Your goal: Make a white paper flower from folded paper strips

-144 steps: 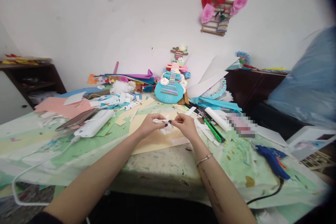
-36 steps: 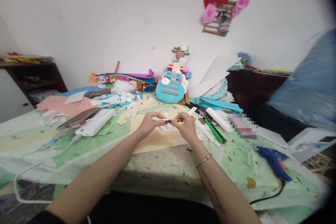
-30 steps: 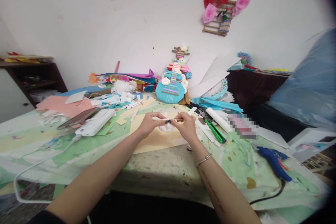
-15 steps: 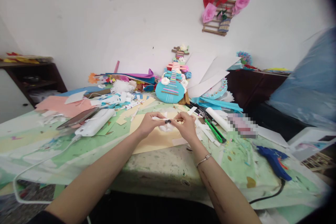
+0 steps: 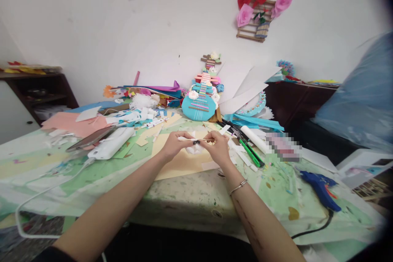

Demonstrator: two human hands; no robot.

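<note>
Close together over the front middle of the table, my left hand (image 5: pixel 175 146) and my right hand (image 5: pixel 218 147) pinch a small piece of white, petal-like paper (image 5: pixel 194 149) between thumbs and fingertips. The thumbs nearly meet at its middle. A thin pale stick-like edge shows by the fingers; I cannot make out what it is. Beneath both hands lies a sheet of cream paper (image 5: pixel 172 168). Behind them a blue, guitar-shaped craft piece (image 5: pixel 198 108) with white paper flowers leans upright against the wall.
To the right are a green cutter (image 5: pixel 250 152), a white paper roll (image 5: pixel 254 139) and a blue glue gun (image 5: pixel 321 190) with a black cord. On the left lie a white power bank (image 5: pixel 112 143) with a cable, a phone (image 5: pixel 90 139) and pink paper (image 5: pixel 75 125).
</note>
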